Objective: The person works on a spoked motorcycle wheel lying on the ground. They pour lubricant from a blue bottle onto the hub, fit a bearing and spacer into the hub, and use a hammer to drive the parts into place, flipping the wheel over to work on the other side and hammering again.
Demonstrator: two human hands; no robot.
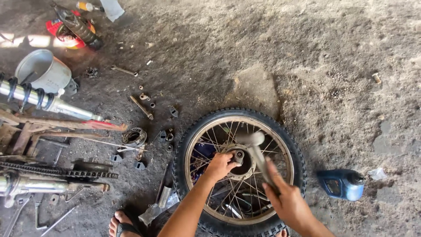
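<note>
Spoked wheel (239, 169) lies flat on the concrete floor (307, 66). Left hand (220, 166) pinches what seems a punch at the hub (239, 156); right hand (287, 199), fingers wrapped, holds a raised hammer (255, 151). Driving step; an accurate blow follows.

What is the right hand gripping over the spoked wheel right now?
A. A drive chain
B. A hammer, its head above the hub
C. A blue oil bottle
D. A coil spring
B. The right hand grips the handle of a hammer, whose blurred head sits just above the hub of the wheel, while the left hand rests at the hub; the blue oil bottle stands apart on the ground.
</note>
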